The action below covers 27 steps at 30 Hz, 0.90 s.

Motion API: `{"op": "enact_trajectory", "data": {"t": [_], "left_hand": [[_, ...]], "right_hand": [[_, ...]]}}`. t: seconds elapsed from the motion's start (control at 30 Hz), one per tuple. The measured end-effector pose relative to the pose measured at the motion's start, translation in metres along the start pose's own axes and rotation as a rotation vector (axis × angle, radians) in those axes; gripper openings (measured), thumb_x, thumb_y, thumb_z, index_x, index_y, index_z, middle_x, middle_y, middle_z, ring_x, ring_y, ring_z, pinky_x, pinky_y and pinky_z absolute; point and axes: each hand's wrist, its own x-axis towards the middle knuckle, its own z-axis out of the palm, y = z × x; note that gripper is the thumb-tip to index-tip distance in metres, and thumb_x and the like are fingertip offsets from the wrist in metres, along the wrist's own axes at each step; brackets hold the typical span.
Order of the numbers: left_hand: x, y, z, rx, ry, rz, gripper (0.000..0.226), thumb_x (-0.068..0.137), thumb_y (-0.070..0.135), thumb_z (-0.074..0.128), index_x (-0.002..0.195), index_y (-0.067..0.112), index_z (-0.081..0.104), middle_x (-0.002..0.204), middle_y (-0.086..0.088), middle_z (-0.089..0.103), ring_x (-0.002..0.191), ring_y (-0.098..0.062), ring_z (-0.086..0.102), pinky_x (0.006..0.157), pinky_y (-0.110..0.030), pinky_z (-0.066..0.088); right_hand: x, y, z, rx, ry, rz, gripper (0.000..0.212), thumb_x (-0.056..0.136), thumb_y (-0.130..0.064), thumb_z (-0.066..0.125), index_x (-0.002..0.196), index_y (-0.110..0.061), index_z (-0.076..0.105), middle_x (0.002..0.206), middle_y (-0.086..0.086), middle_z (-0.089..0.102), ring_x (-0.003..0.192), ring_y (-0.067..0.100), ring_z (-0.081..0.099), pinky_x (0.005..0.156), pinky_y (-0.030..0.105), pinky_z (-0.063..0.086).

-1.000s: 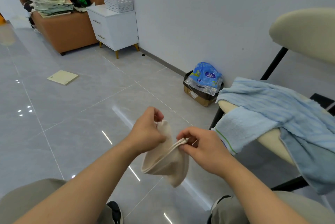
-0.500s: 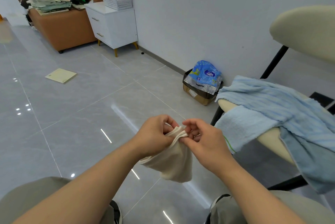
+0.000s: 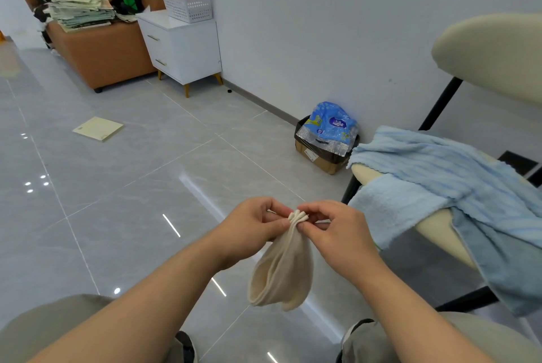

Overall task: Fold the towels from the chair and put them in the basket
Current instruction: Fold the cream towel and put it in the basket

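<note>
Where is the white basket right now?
Head view, upper left: the white perforated plastic basket sits on top of the white two-drawer cabinet, beside the brown leather sofa.

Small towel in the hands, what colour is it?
The small towel is plain cream, no pattern; the head view shows it best.
</note>
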Motion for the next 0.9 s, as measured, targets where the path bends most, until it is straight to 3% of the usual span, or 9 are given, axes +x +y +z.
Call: {"op": "enact_trajectory", "data": {"t": [0.2, 0.3, 0.43, 0.5, 0.6, 0.8, 0.9], "left_hand": [[0.0014, -0.0060, 0.0037, -0.043, 0.131, -0.025, 0.013, 0.093, 0.016, 0.070, 0.093, 0.004, 0.065, 0.084, -0.020, 0.074, 0.083, -0.031, 0.074, 0.086, -0.048, 0.059], [0.0022, -0.0083, 0.0039, -0.057, 0.152, -0.040, 0.013, 0.091, 0.016, 0.072, 0.089, 0.005, 0.064, 0.085, -0.024, 0.073, 0.088, -0.039, 0.072, 0.087, -0.054, 0.057], [0.0017, -0.0064, 0.0053, -0.025, 0.125, -0.025, 0.012, 0.091, 0.019, 0.071, 0.090, 0.008, 0.066, 0.089, -0.027, 0.072, 0.086, -0.040, 0.069, 0.087, -0.058, 0.054], [0.0014, -0.0057, 0.0050, -0.015, 0.088, -0.017, 0.009, 0.091, 0.014, 0.071, 0.093, 0.007, 0.066, 0.089, -0.022, 0.074, 0.087, -0.039, 0.071, 0.082, -0.050, 0.056], [0.0007, -0.0037, 0.0040, -0.012, 0.068, 0.006, 0.007, 0.089, -0.001, 0.069, 0.094, 0.003, 0.067, 0.087, -0.015, 0.077, 0.079, -0.021, 0.073, 0.066, -0.023, 0.054], [0.0026, -0.0050, 0.0040, -0.004, 0.072, 0.035, 0.014, 0.089, -0.006, 0.065, 0.098, 0.003, 0.073, 0.092, -0.010, 0.078, 0.088, -0.020, 0.074, 0.079, -0.023, 0.057], [0.0068, -0.0056, -0.0009, 0.103, 0.089, 0.080, 0.018, 0.086, -0.005, 0.065, 0.099, 0.008, 0.070, 0.093, -0.005, 0.077, 0.087, -0.015, 0.072, 0.077, -0.020, 0.054]], "right_hand": [[-0.0007, -0.0002, 0.0013, -0.027, -0.059, -0.033, 0.022, 0.078, -0.005, 0.081, 0.094, -0.021, 0.080, 0.091, -0.018, 0.071, 0.085, 0.003, 0.067, 0.071, 0.009, 0.051], [-0.0017, 0.0006, 0.0029, -0.044, -0.075, -0.050, 0.022, 0.078, -0.005, 0.081, 0.092, -0.022, 0.079, 0.089, -0.018, 0.069, 0.085, 0.006, 0.066, 0.071, 0.013, 0.054], [-0.0028, 0.0024, 0.0029, -0.063, -0.069, -0.047, 0.030, 0.080, -0.008, 0.080, 0.103, -0.025, 0.074, 0.091, -0.018, 0.067, 0.086, 0.006, 0.065, 0.073, 0.018, 0.057], [-0.0031, 0.0038, 0.0026, -0.070, -0.076, -0.041, 0.035, 0.082, -0.013, 0.079, 0.112, -0.029, 0.071, 0.096, -0.018, 0.067, 0.087, 0.007, 0.065, 0.073, 0.021, 0.057], [-0.0037, 0.0052, 0.0039, -0.132, -0.092, -0.075, 0.043, 0.083, -0.019, 0.079, 0.120, -0.035, 0.067, 0.102, -0.023, 0.065, 0.086, 0.008, 0.063, 0.073, 0.024, 0.057], [-0.0033, 0.0060, 0.0054, -0.223, -0.082, -0.136, 0.038, 0.082, -0.025, 0.077, 0.116, -0.037, 0.065, 0.095, -0.019, 0.062, 0.077, 0.008, 0.062, 0.070, 0.022, 0.053], [-0.0023, 0.0044, 0.0069, -0.230, -0.093, -0.124, 0.038, 0.081, -0.026, 0.077, 0.116, -0.037, 0.065, 0.088, -0.016, 0.061, 0.070, 0.009, 0.062, 0.067, 0.016, 0.048]]}}
